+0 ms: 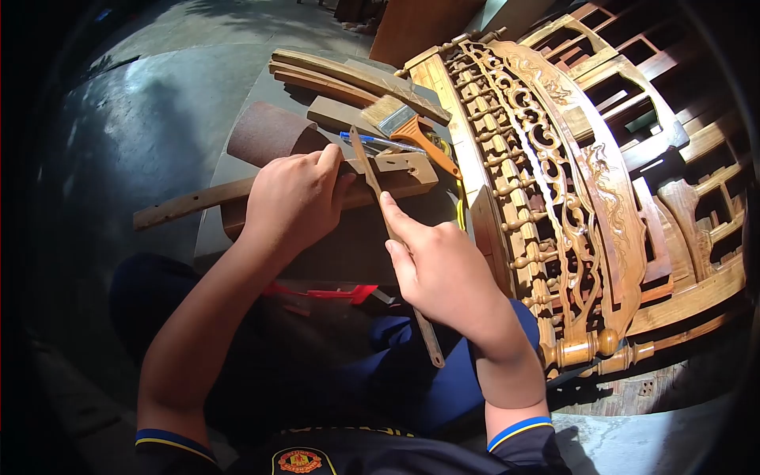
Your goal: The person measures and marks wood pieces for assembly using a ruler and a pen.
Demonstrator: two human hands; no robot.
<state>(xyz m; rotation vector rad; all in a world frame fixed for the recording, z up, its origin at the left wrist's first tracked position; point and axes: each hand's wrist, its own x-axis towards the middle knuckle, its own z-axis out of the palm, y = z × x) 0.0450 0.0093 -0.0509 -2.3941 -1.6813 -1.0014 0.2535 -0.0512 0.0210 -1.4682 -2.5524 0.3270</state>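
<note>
My left hand [294, 194] is closed round a long wooden piece [194, 201] that has small holes and lies slanted over a darker wood block [396, 186]. My right hand [439, 265] grips a long thin file [368, 170], its index finger laid along the tool. The file crosses the wooden piece just right of my left hand, and its holed end sticks out below my right hand. Behind them lie a paintbrush [419, 134] with an orange handle and a blue pen [380, 142]. A curved brown sheet of sandpaper [269, 133] stands left of the pen.
Wood strips [332, 75] lie at the back of the grey work surface [237, 170]. Carved, varnished furniture [554, 158] with turned spindles fills the right side. A red item [324, 294] sits below the surface, near my legs. Concrete floor [142, 103] is at left.
</note>
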